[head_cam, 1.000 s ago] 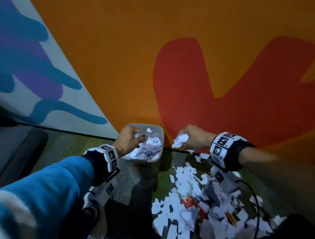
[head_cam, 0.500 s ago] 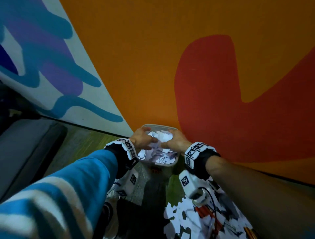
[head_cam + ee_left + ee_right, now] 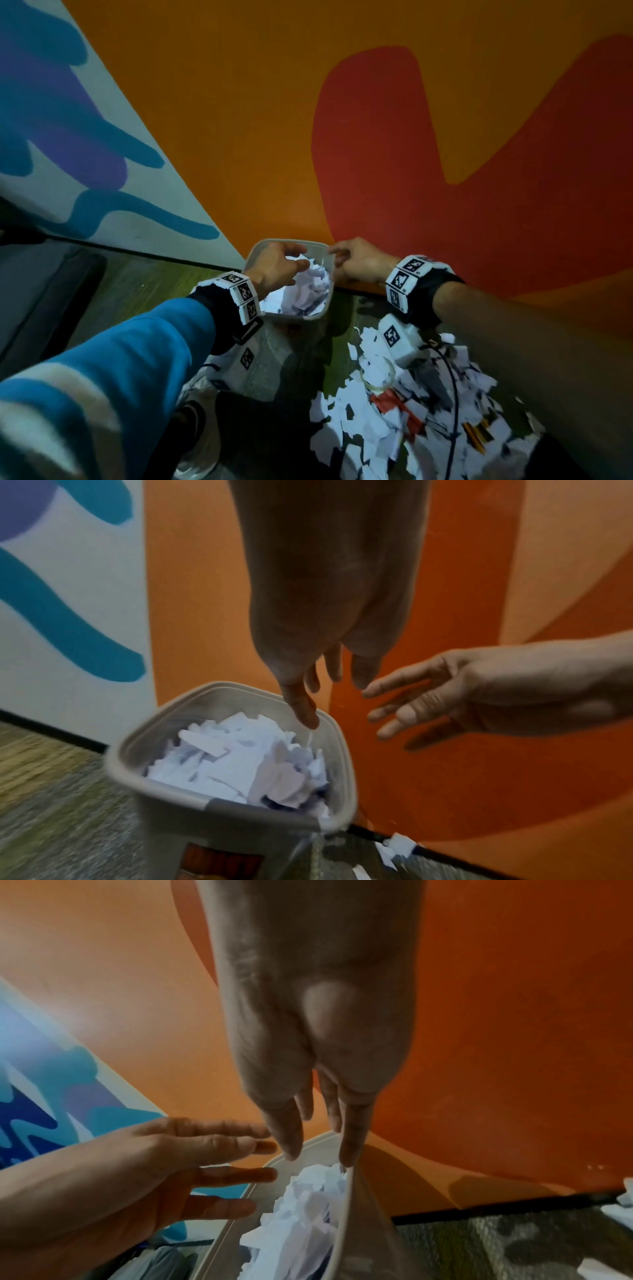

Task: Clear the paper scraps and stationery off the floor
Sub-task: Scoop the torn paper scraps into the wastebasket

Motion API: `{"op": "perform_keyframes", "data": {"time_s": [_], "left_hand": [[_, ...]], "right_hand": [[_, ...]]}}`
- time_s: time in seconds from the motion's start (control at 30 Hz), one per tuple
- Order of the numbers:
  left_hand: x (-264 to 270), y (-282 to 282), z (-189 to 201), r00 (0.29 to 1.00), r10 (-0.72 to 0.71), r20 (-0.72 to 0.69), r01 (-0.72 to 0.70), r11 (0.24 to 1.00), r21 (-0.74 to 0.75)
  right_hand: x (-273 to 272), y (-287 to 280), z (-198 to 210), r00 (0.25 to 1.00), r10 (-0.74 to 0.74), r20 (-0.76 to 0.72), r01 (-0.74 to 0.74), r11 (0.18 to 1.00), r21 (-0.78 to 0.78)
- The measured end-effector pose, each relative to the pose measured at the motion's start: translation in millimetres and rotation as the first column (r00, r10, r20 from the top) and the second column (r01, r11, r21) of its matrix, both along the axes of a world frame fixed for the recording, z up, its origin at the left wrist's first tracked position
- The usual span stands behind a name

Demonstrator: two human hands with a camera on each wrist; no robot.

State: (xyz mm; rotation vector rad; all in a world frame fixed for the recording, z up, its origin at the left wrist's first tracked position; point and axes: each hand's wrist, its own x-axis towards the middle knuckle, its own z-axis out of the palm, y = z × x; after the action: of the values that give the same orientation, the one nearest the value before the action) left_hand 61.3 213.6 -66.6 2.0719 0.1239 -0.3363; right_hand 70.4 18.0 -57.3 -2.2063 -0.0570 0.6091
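Note:
A grey plastic bin (image 3: 255, 255) (image 3: 164, 802) (image 3: 346, 1221) stands against the wall, filled with white paper scraps (image 3: 310, 286) (image 3: 236, 758) (image 3: 301, 1213). My left hand (image 3: 277, 265) (image 3: 315, 680) (image 3: 192, 1167) hovers over the bin with straight fingers, holding nothing. My right hand (image 3: 352, 262) (image 3: 315, 1123) (image 3: 421, 704) is at the bin's right rim, fingers straight and empty. More paper scraps (image 3: 404, 421) lie on the floor at lower right, mixed with a tape roll (image 3: 378, 378), red items (image 3: 390, 402) and pencils (image 3: 478, 433).
The orange and red painted wall (image 3: 376, 137) rises right behind the bin. A grey cushion or mat (image 3: 37, 294) lies at the left. A black cable (image 3: 454, 397) runs over the scraps. A shoe (image 3: 191, 435) shows below my left arm.
My right hand carried a handful of scraps to the bin, let it go there and drew back to the right rim. Both hands now have straight fingers.

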Motion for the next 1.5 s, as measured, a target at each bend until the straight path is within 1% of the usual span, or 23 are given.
{"op": "perform_keyframes", "data": {"time_s": [0.07,0.17,0.27,0.37,0.4,0.47,0.57,0.63,0.7,0.73,0.77,0.8,0.87,0.9,0.97,1.07,1.13,1.17,1.23,1.3,1.33,1.4,1.5], "left_hand": [[-7.2,-17.4,2.7,0.996,-0.090,0.023,0.090,0.996,-0.009],[-21.8,-59.7,-0.2,0.970,-0.241,0.026,0.241,0.970,-0.012],[-36.5,-95.7,-13.9,0.919,-0.393,-0.002,0.393,0.919,-0.005],[-48.2,-130.2,-36.9,0.848,-0.522,-0.091,0.525,0.851,0.013],[-51.2,-141.7,-45.8,0.826,-0.552,-0.118,0.558,0.830,0.020],[-57.2,-172.3,-66.7,0.791,-0.589,-0.165,0.594,0.804,-0.021],[-68.8,-225.0,-101.8,0.788,-0.594,-0.159,0.593,0.803,-0.061],[-77.9,-261.4,-131.8,0.782,-0.595,-0.184,0.588,0.803,-0.099],[-87.7,-291.4,-160.0,0.748,-0.636,-0.190,0.635,0.769,-0.070],[-92.5,-304.7,-174.2,0.721,-0.665,-0.195,0.675,0.738,-0.023],[-97.9,-315.7,-186.8,0.679,-0.706,-0.202,0.726,0.686,0.046],[-102.4,-324.2,-200.2,0.624,-0.749,-0.222,0.780,0.614,0.120],[-111.8,-334.3,-222.9,0.517,-0.815,-0.261,0.851,0.457,0.259],[-115.9,-335.5,-230.7,0.489,-0.831,-0.266,0.859,0.406,0.313],[-120.1,-333.7,-247.6,0.483,-0.843,-0.237,0.830,0.354,0.431],[-122.8,-335.0,-266.0,0.469,-0.864,-0.184,0.740,0.270,0.616],[-124.9,-341.8,-272.3,0.460,-0.857,-0.233,0.714,0.201,0.671],[-126.3,-345.9,-274.8,0.459,-0.848,-0.264,0.715,0.176,0.677],[-130.3,-352.7,-280.2,0.472,-0.830,-0.297,0.722,0.171,0.670],[-133.4,-355.1,-282.8,0.492,-0.824,-0.280,0.712,0.195,0.675],[-134.7,-355.0,-283.8,0.493,-0.830,-0.261,0.708,0.209,0.674],[-137.7,-354.2,-284.0,0.473,-0.851,-0.227,0.708,0.214,0.673],[-140.3,-354.0,-285.3,0.394,-0.906,-0.152,0.695,0.186,0.695]], "right_hand": [[-5.9,-11.3,8.7,1.000,0.026,-0.003,-0.026,0.999,0.025],[-25.6,-53.0,12.2,0.996,0.081,-0.026,-0.083,0.995,-0.047],[-51.8,-108.2,7.8,0.975,0.196,-0.103,-0.212,0.959,-0.186],[-81.5,-175.8,-4.5,0.953,0.209,-0.219,-0.256,0.943,-0.212],[-90.9,-199.4,-11.4,0.948,0.193,-0.254,-0.248,0.946,-0.207],[-113.1,-249.1,-28.3,0.950,0.142,-0.277,-0.221,0.935,-0.277],[-148.4,-313.4,-70.9,0.965,0.022,-0.261,-0.126,0.911,-0.391],[-170.3,-347.3,-110.2,0.958,-0.053,-0.282,-0.069,0.911,-0.406],[-191.2,-368.3,-147.0,0.940,-0.138,-0.311,-0.001,0.913,-0.408],[-201.7,-377.3,-164.3,0.930,-0.178,-0.322,0.026,0.905,-0.426],[-212.2,-384.3,-179.6,0.919,-0.214,-0.330,0.050,0.896,-0.440],[-222.8,-391.8,-198.7,0.910,-0.243,-0.335,0.072,0.890,-0.449],[-244.4,-406.4,-232.6,0.886,-0.346,-0.310,0.193,0.880,-0.434],[-253.5,-413.7,-245.8,0.866,-0.413,-0.281,0.262,0.855,-0.448],[-266.4,-427.0,-264.2,0.832,-0.496,-0.247,0.320,0.794,-0.516],[-275.6,-438.2,-287.2,0.743,-0.621,-0.248,0.438,0.733,-0.521],[-277.4,-428.6,-293.7,0.717,-0.652,-0.247,0.434,0.694,-0.574],[-278.4,-419.1,-297.5,0.723,-0.651,-0.232,0.421,0.681,-0.599],[-279.8,-397.2,-304.8,0.774,-0.609,-0.171,0.428,0.703,-0.568],[-280.3,-375.3,-312.9,0.841,-0.527,-0.119,0.400,0.755,-0.519],[-280.4,-366.3,-316.2,0.860,-0.497,-0.115,0.379,0.773,-0.509],[-280.7,-352.7,-318.9,0.881,-0.459,-0.112,0.351,0.794,-0.497],[-276.2,-337.0,-312.5,0.907,-0.418,-0.054,0.343,0.806,-0.482]]}}
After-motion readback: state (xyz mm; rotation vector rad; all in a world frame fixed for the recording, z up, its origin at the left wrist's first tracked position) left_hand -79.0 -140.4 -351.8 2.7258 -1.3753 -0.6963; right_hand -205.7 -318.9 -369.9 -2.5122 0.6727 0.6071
